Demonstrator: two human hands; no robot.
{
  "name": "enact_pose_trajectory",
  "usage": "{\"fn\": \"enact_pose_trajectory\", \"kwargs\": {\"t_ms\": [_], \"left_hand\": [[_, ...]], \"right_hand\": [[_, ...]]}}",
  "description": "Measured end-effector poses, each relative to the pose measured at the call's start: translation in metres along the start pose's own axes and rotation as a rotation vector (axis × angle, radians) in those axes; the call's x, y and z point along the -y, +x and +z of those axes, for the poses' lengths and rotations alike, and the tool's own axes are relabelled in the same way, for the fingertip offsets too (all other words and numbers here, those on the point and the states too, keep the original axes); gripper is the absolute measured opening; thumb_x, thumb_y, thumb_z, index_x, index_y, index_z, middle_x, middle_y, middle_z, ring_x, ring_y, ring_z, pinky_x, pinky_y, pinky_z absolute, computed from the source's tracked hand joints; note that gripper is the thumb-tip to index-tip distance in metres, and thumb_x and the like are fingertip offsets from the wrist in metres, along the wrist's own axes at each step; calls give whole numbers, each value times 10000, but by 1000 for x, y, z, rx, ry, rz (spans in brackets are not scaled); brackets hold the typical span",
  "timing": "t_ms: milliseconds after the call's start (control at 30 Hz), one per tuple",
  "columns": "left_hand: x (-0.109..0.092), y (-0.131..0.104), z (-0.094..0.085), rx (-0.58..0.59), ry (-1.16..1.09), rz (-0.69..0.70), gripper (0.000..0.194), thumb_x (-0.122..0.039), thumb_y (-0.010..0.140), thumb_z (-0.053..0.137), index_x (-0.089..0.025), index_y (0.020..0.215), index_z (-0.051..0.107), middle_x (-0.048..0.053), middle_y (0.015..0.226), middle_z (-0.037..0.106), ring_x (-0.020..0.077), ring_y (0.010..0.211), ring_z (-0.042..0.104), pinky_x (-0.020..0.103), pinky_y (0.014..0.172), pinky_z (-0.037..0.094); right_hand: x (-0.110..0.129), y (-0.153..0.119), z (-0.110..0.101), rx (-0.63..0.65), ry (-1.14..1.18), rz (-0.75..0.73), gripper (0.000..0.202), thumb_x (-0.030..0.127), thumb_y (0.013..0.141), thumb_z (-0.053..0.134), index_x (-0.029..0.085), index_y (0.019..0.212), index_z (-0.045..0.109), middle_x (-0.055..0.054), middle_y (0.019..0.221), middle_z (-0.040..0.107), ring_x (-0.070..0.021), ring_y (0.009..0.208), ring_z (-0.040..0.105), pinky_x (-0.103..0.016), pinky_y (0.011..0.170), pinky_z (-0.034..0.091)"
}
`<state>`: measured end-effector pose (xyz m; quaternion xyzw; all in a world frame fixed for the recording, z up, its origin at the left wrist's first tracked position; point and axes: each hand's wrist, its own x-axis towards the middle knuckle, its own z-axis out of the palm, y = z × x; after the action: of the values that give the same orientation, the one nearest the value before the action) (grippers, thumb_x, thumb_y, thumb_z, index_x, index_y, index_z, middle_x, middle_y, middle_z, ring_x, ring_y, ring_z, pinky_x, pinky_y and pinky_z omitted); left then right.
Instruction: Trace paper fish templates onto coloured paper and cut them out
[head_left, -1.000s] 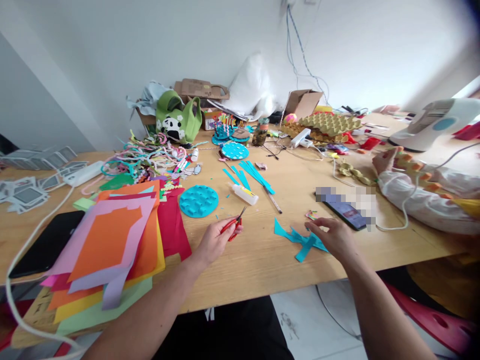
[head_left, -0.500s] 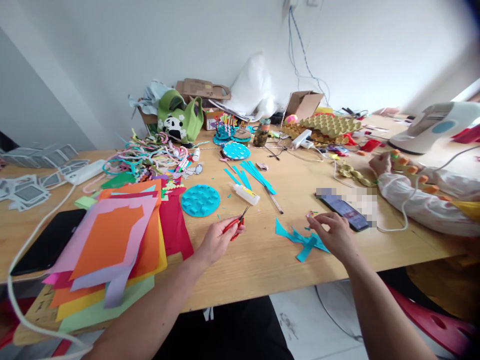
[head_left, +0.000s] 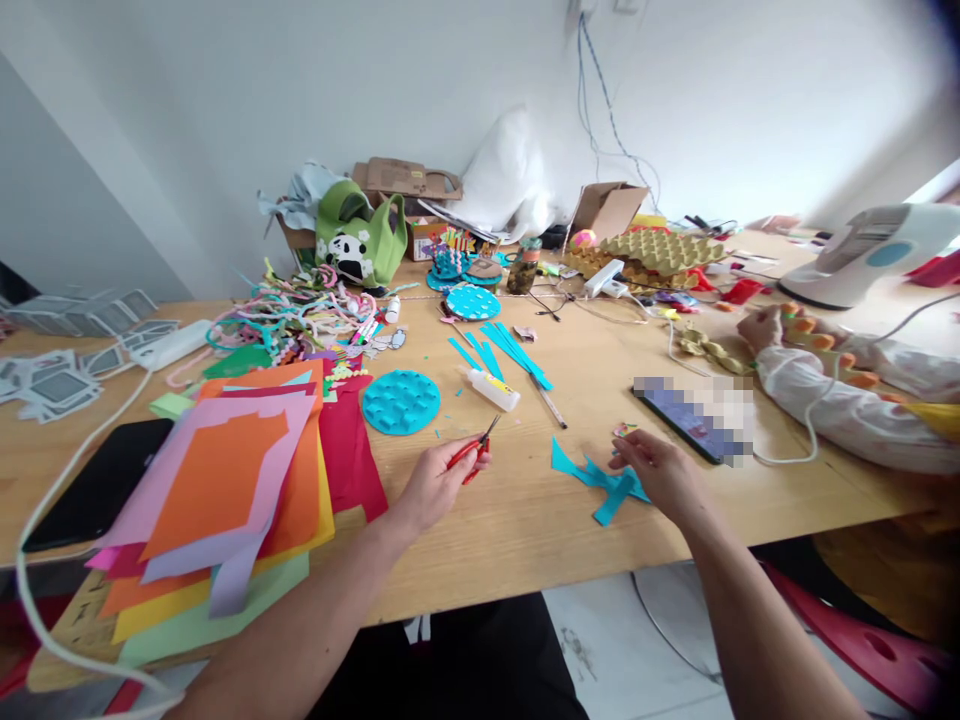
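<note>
My left hand (head_left: pixel 442 482) is closed around a pair of red-handled scissors (head_left: pixel 471 458), whose dark tips point up and away. My right hand (head_left: pixel 656 468) is over the right end of blue paper strips (head_left: pixel 616 497), fingers pinched together; what they hold, if anything, is too small to make out. Small colourful scraps (head_left: pixel 624 430) lie by its fingertips. Between the hands and farther back is a clear glue bottle (head_left: pixel 493 390), with a round blue piece (head_left: pixel 401 402) to its left. A pencil (head_left: pixel 550 405) and long blue strips (head_left: pixel 517 352) lie beyond.
Coloured paper sheets (head_left: pixel 217 480) and a black phone (head_left: pixel 97 480) are at left. Another phone (head_left: pixel 686 425) lies right of my right hand. At far right, another person's sleeved arms (head_left: pixel 825 400) rest on the table. Pipe cleaners (head_left: pixel 300 315) and egg cartons (head_left: pixel 660 250) sit farther back.
My right hand has shifted slightly down, its fingers drawn closer together. My left hand and the scissors have barely moved.
</note>
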<state>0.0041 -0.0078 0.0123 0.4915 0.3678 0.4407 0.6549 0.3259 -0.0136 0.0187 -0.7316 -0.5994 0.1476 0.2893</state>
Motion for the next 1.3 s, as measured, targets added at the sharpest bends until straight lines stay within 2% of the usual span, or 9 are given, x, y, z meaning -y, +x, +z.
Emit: {"fn": "enact_pose_trajectory", "kwargs": {"t_ms": [100,333,500,800,967,1033,1133,1200,1300], "left_hand": [[1,0,0,1,-1,0,510,-486,774,685,-103,1111,667,144,977,710,230,915,661,366,852,499],[0,-1,0,6,7,6,493,-465,793,673,-105,1130,665,142,972,709,233,928,656,374,865,499],[2,0,0,5,8,15,516,-475,795,667,-93,1141,658,151,987,706,234,929,656,379,873,497],[0,0,0,-5,-10,5,516,-483,778,683,-98,1122,664,143,975,705,227,921,654,365,869,490],[-3,-1,3,-4,-11,11,498,-502,792,657,-97,1083,661,140,957,697,215,879,651,327,788,490],[-6,-3,5,-11,-30,21,488,-510,793,651,-105,1067,644,138,949,694,207,851,650,321,758,489],[-10,-5,9,-34,-103,37,440,-504,786,662,-136,1020,606,122,939,697,200,825,659,327,753,497],[-14,-4,8,-44,-154,43,389,-480,791,664,-144,975,601,112,928,705,193,803,666,327,757,502],[-24,2,-4,-155,-236,103,342,-430,777,681,-135,940,623,105,884,715,195,766,675,319,733,507]], "right_hand": [[-6,0,1,-5,-62,-17,316,524,814,456,249,761,602,-19,655,716,-231,709,670,-325,637,449],[-11,3,3,-182,-234,-139,510,650,787,394,233,622,637,-110,820,689,-273,778,585,-387,677,410],[-7,4,4,-120,-136,-21,431,584,787,398,228,632,587,-78,652,665,-217,581,556,-321,551,368],[-1,1,6,-69,-75,-20,345,552,786,431,245,698,563,-35,649,697,-201,566,592,-320,589,404],[-6,3,2,-234,-210,-152,450,627,803,390,239,787,619,-66,797,727,-220,604,580,-396,683,407],[3,-1,-1,-288,-256,-202,464,628,824,380,239,848,632,-70,816,721,-230,632,579,-428,723,404],[34,-11,3,-293,-220,-290,422,598,834,441,232,895,642,-74,767,699,-237,669,583,-414,726,421],[65,-16,12,-177,-76,-360,336,521,844,512,233,950,647,-60,796,700,-216,703,606,-352,708,447],[113,-8,35,73,38,-436,287,382,924,426,217,935,661,-71,905,703,-195,779,637,-289,687,458]]}}
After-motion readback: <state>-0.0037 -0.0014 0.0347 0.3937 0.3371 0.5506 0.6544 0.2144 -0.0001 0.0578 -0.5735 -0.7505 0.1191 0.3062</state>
